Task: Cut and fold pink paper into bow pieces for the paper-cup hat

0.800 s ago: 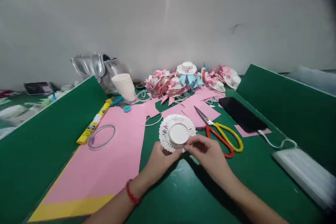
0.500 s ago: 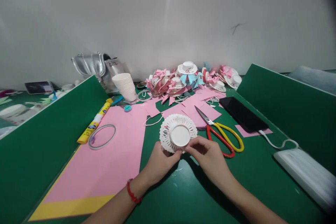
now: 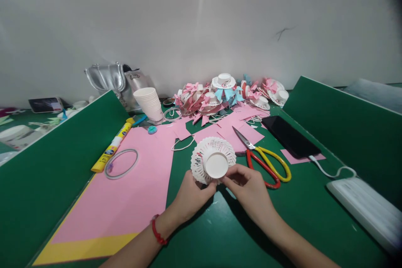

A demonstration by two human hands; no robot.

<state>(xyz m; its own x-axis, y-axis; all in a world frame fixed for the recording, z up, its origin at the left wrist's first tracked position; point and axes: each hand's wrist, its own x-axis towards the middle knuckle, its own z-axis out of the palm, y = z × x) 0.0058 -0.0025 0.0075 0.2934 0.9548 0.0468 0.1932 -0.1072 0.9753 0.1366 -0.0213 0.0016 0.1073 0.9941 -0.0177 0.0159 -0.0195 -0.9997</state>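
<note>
A white paper cup cut and folded into a small hat shape (image 3: 216, 165), with a fringed, woven brim, is held up over the green table. My left hand (image 3: 192, 196) pinches the brim at its lower left, thumb in front and fingers behind. My right hand (image 3: 249, 186) grips the brim at the lower right, its thumb and forefinger beside the round cup base. Just right of the hat lie scissors (image 3: 264, 157) with one red and one yellow handle. Pink paper pieces (image 3: 243, 134) and a loop of white string (image 3: 184, 146) are behind it.
A stack of paper cups (image 3: 149, 102), a yellow glue stick (image 3: 109, 150) and pink sheets (image 3: 125, 201) are on the left. Finished paper hats with bows (image 3: 204, 98) pile at the back. A black phone (image 3: 290, 136) and face masks (image 3: 364, 213) lie right, between green dividers (image 3: 342, 130).
The paper-cup hat has tipped slightly, its round base shifting a little down and right. Both hands keep their hold almost in place.
</note>
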